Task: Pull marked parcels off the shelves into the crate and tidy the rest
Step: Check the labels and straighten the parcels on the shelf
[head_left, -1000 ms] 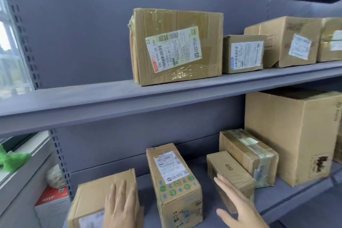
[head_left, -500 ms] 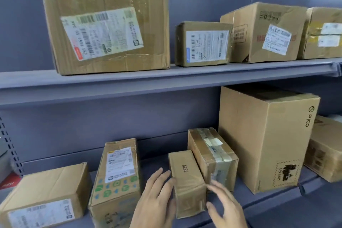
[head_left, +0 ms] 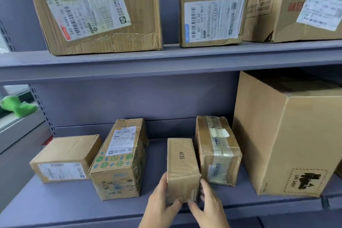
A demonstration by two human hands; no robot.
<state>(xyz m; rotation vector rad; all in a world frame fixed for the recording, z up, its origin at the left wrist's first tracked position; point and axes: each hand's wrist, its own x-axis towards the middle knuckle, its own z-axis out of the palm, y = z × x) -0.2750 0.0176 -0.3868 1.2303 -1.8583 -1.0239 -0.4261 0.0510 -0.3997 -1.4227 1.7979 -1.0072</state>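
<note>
We see the small AEBE parcel (head_left: pixel 182 163) on the lower shelf (head_left: pixel 55 200), between the green-printed parcel (head_left: pixel 118 159) and the taped parcel (head_left: pixel 218 150). Our left hand (head_left: pixel 161 201) and right hand (head_left: pixel 209 203) clasp its near end, each grip curled around a side.

Small AEBE box (head_left: pixel 182 164) on the lower shelf (head_left: pixel 55 200) — left hand (head_left: pixel 162 200) and right hand (head_left: pixel 209 203) clasped round its near end.

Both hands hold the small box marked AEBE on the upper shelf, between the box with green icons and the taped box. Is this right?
Not quite. The head view shows the small box on the lower shelf, not the upper one. The rest is right.
</note>
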